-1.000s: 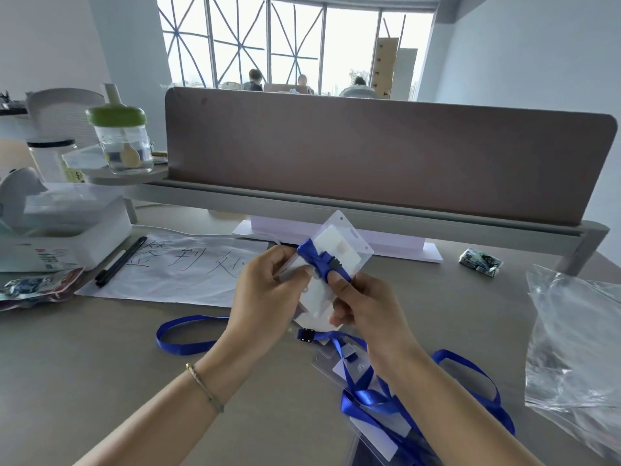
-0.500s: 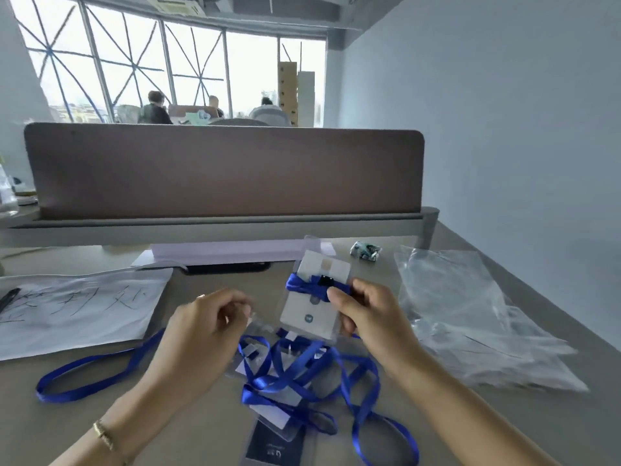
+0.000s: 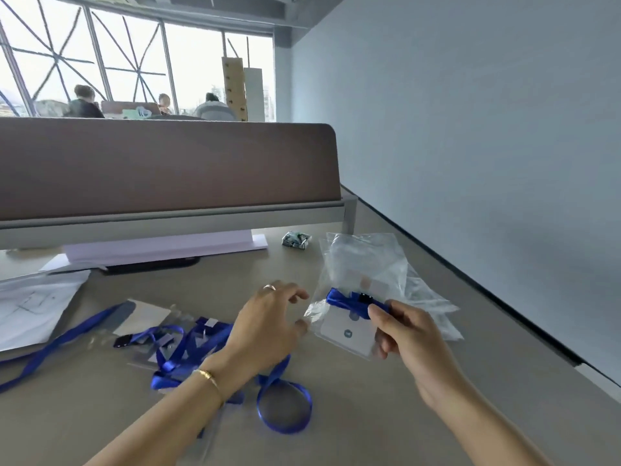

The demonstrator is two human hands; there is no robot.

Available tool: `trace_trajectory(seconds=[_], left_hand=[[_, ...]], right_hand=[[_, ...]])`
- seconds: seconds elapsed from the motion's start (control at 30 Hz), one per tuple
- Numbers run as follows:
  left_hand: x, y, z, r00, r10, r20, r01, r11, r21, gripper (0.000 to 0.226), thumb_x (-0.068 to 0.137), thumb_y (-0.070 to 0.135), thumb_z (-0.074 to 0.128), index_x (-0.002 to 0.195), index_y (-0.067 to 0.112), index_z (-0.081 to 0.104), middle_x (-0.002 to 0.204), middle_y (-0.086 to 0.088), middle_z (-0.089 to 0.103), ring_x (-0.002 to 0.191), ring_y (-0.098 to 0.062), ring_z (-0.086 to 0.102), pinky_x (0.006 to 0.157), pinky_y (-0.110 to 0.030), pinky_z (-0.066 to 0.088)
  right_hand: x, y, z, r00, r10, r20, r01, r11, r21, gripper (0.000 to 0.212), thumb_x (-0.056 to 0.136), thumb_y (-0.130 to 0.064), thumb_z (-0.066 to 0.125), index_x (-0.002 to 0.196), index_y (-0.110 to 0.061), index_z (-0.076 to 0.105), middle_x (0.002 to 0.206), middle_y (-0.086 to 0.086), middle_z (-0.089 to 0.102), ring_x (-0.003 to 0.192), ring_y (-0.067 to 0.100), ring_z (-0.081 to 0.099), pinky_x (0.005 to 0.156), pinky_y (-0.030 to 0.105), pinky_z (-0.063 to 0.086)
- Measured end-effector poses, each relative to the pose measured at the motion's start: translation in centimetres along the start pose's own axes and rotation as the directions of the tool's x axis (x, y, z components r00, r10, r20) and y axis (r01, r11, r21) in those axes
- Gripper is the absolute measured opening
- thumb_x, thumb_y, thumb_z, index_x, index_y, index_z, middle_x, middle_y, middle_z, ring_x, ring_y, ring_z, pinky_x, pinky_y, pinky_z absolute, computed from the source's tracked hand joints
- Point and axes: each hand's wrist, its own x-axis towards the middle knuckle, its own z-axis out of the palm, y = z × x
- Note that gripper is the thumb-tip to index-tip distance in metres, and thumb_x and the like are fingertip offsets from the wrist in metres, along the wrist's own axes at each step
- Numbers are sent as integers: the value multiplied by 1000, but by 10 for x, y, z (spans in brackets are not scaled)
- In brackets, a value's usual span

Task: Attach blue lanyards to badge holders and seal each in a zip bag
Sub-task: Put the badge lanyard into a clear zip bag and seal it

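My right hand (image 3: 410, 338) is shut on a clear badge holder (image 3: 349, 334) with a white card inside and a blue lanyard (image 3: 342, 302) bundled across its top. It holds the badge holder just above the near end of a stack of clear zip bags (image 3: 366, 260) on the right of the table. My left hand (image 3: 268, 327) hovers just left of the holder, fingers apart and empty, its fingertips close to the crinkled edge of the plastic. Whether it touches that edge is unclear.
A tangle of blue lanyards and clear holders (image 3: 188, 344) lies left of my left wrist, with one loop (image 3: 285, 428) near the front. A written sheet (image 3: 30, 307) lies far left. A small wrapper (image 3: 295, 239) sits by the brown partition (image 3: 168, 163).
My left hand let go of the holder and moved toward the bags. My right hand carried the wrapped holder rightward over the zip bags. The view swung right.
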Motion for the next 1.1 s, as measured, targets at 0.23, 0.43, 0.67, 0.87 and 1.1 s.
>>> trace_trajectory(seconds=[0.23, 0.43, 0.67, 0.87, 1.1], left_hand=[[14, 16, 36, 993, -71, 92, 74, 997, -29, 40, 76, 36, 66, 116, 32, 65, 116, 10, 61, 102, -11, 57, 82, -26, 47], [17, 29, 39, 994, -54, -100, 50, 998, -37, 10, 87, 24, 64, 91, 30, 72, 84, 16, 69, 81, -8, 63, 71, -27, 53], [15, 44, 36, 976, 82, -204, -91, 995, -37, 10, 88, 25, 64, 91, 33, 70, 82, 17, 65, 75, -5, 59, 65, -27, 49], [13, 55, 39, 963, 170, -208, -170, 985, 18, 11, 86, 25, 66, 92, 34, 71, 83, 16, 64, 75, -6, 59, 61, -24, 42], [11, 56, 44, 958, 219, -187, -219, 976, 18, 12, 89, 23, 67, 94, 32, 72, 86, 16, 65, 75, -7, 60, 62, -25, 45]], right_hand=[[-17, 9, -21, 983, 145, 113, -143, 989, -31, 33, 97, -22, 61, 65, -12, 57, 55, 13, 49, 51, 20, 41, 54, 25, 33], [-20, 12, -25, 936, 309, 170, -306, 951, -42, 24, 93, -22, 67, 72, -10, 65, 55, 9, 50, 43, 14, 40, 44, 19, 29], [-13, 12, -33, 897, 439, 52, -442, 885, 145, 31, 88, -18, 71, 60, -14, 60, 48, 6, 42, 35, 12, 29, 46, 28, 29], [1, 14, -32, 888, 449, -96, -415, 875, 250, 18, 91, -12, 63, 75, -6, 61, 47, 10, 47, 35, 15, 27, 50, 29, 32], [10, 19, -29, 885, 453, -107, -422, 879, 222, 24, 96, -20, 61, 88, -2, 76, 51, 11, 56, 38, 17, 35, 47, 27, 42]])
